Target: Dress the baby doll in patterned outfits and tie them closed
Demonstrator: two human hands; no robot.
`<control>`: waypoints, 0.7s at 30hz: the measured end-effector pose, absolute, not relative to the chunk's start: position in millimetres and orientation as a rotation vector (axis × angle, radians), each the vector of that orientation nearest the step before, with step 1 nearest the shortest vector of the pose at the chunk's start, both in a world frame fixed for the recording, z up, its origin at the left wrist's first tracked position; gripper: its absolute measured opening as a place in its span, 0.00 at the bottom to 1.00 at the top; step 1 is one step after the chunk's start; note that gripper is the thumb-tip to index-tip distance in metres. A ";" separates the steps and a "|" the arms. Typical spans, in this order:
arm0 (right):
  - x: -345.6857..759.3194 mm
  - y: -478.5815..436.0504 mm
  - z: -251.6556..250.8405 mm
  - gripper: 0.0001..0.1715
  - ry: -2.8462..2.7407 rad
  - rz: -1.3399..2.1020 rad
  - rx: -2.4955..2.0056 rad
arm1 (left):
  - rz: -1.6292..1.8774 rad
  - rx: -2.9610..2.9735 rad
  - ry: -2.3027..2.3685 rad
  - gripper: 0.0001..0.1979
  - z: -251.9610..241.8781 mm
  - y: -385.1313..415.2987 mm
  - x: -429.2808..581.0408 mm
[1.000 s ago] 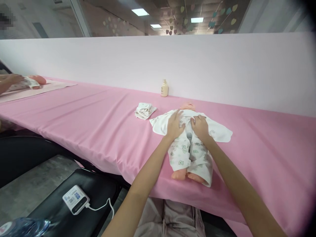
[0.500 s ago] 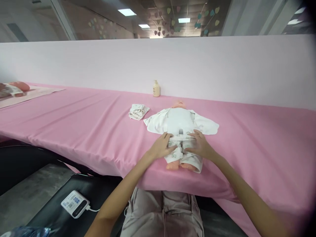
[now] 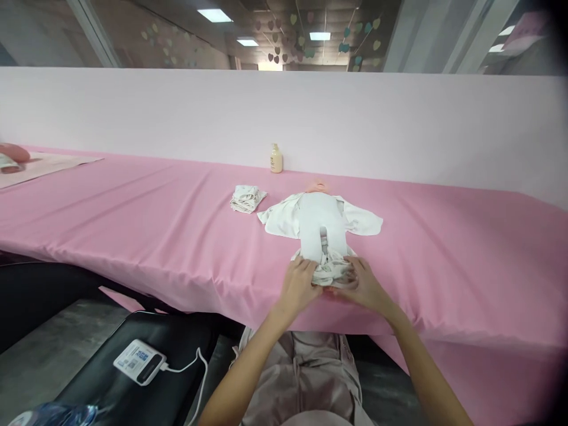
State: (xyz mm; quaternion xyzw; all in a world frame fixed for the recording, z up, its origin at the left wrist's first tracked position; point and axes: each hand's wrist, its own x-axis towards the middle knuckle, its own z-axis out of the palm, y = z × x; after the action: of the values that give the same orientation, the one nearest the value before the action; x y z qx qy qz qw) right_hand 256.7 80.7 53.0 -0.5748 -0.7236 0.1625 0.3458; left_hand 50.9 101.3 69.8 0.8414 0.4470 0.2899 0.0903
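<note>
A baby doll (image 3: 320, 216) lies on its back on the pink-covered table, its head toward the wall and a white top spread over its arms. Its white cloth body and upper legs are bare. Patterned white baby pants (image 3: 332, 270) are bunched around the lower legs. My left hand (image 3: 302, 285) grips the bunched pants at their left side, fingers over the waistband. On the other side my right hand (image 3: 361, 286) pinches the same pants, its thumb underneath. The doll's feet are mostly hidden by the cloth and hands.
A folded white cloth (image 3: 247, 199) lies left of the doll. A cream pump bottle (image 3: 276, 160) stands by the white wall (image 3: 177, 115). Part of another doll (image 3: 14, 154) shows at far left. On a black chair (image 3: 177, 337) lies a white device (image 3: 139, 361) with a cable.
Both hands have drawn the pants down from the doll's waist toward its feet, baring the body and upper legs. The pants are now bunched. The view has shifted slightly.
</note>
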 end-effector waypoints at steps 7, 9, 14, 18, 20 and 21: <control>236.9 63.9 35.0 0.18 -1.831 0.064 -1.502 | 0.826 2.639 1.172 0.17 64.6 83.1 30.8; 231.4 55.3 23.6 0.08 -1.761 -0.078 -1.521 | 0.919 2.708 1.179 0.07 60.6 79.3 30.1; 220.7 19.7 8.7 0.04 -1.612 -0.231 -1.512 | 1.123 2.701 1.152 0.10 53.8 51.7 33.5; 214.2 -15.5 32.2 0.05 -1.726 -0.050 -1.465 | 1.106 2.386 0.989 0.11 71.5 18.1 20.3; 213.2 -36.8 53.8 0.08 -1.797 0.048 -1.402 | 0.992 2.275 0.823 0.13 89.7 0.5 5.7; 213.6 -48.7 65.3 0.10 -1.839 0.114 -1.370 | 0.901 2.238 0.698 0.14 99.7 -7.4 -2.4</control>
State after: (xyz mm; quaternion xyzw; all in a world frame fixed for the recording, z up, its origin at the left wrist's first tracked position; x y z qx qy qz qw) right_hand 213.6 -48.7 65.3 -0.5442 -0.7303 0.0454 0.4105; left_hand -2.4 -7.4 99.7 0.8472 0.2643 0.3409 0.3100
